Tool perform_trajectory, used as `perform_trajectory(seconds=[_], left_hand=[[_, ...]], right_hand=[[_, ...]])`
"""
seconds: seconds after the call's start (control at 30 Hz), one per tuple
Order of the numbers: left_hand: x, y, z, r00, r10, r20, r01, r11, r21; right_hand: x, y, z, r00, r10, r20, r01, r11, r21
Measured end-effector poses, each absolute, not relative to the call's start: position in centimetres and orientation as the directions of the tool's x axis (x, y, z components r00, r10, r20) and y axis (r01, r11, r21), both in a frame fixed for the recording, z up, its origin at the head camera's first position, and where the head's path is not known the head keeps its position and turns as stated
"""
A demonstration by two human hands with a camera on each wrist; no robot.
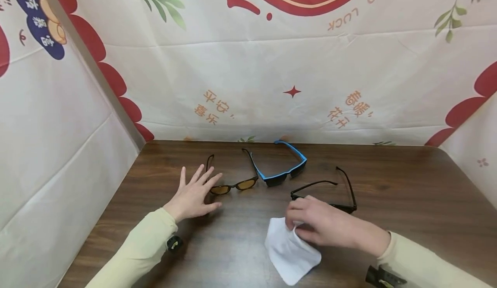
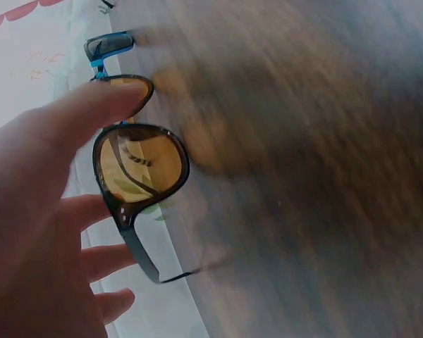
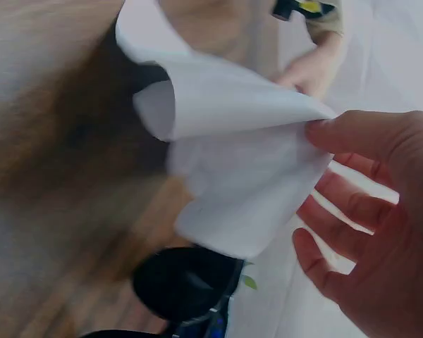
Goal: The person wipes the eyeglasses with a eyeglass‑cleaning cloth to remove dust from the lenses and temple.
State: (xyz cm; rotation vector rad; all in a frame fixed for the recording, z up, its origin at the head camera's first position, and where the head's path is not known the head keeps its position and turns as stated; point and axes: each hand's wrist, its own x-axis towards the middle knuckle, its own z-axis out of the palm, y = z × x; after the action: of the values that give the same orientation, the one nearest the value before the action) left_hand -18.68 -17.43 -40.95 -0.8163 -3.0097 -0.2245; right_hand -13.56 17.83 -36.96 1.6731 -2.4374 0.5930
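Observation:
My left hand [image 1: 193,196] reaches over the table with its fingers spread, beside the dark-framed glasses with amber lenses [image 1: 246,184]. In the left wrist view the thumb overlaps the far amber lens, and the near amber lens [image 2: 142,165] shows whole. Between thumb and fingers my right hand [image 1: 322,221] pinches a white cloth [image 1: 289,251] by its upper edge; the cloth [image 3: 233,162] hangs in loose folds. Just behind that hand are black glasses [image 1: 344,208], their front partly hidden by it.
Blue-and-black sunglasses [image 1: 300,167] with dark lenses stand behind the amber pair, temples toward the back. The brown wooden table [image 1: 419,201] ends at a printed white cloth backdrop [image 1: 256,72], and white side panels [image 1: 50,150] rise at left and right.

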Motion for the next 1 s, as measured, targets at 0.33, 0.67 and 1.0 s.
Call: perform_trajectory(seconds=[0.33, 0.67, 1.0], left_hand=[[-19.6, -18.5, -40.9, -0.819, 0.571, 0.064, 0.574, 0.809, 0.125], [-20.6, -19.0, -40.6, -0.753, 0.653, 0.087, 0.658, 0.751, 0.061], [-20.6, -19.3, -40.0, -0.683, 0.726, 0.075, 0.730, 0.678, 0.086]], right_hand=[[-14.8, 18.4, -34.0, -0.568, -0.782, 0.256, -0.747, 0.359, -0.560], [-15.5, 18.4, -33.6, -0.599, -0.783, 0.168, -0.522, 0.222, -0.823], [-15.8, 17.7, -33.1, -0.680, -0.715, 0.162, -0.400, 0.177, -0.899]])
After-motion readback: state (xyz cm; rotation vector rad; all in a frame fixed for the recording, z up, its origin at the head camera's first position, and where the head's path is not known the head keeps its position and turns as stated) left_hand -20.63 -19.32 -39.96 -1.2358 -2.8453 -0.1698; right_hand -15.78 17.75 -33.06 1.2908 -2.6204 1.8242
